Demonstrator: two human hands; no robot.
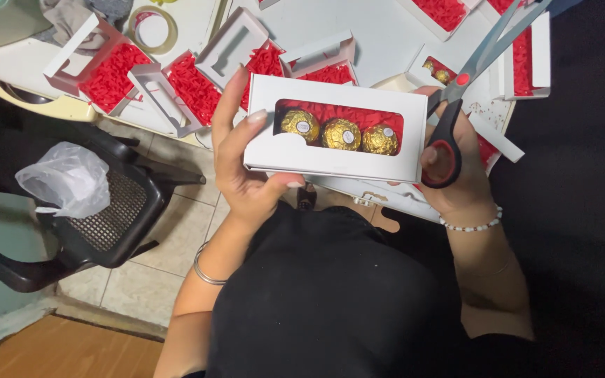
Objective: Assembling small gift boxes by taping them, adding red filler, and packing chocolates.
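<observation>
White card box (335,127) sits pinched in the left hand (243,171): fingers (227,105) curled over its left end, thumb pressed on the lower front edge, so the window faces up at the person. Through the cut-out show three gold-foil chocolates (340,134) in a row on red paper shred. Right hand (456,175) steadies the box's right end, though its fingers are closed through the loops of black-and-red scissors (465,91), blades pointing up and away over the table (386,42), seemingly kept clear of the box. Box is held above the lap, just off the table edge. Behind it, several open white boxes (117,73) filled with red shred lie spread about, likely awaiting filling. Tape roll (152,29) far back. Black chair (99,210) to the left carries a crumpled plastic bag (64,178).
</observation>
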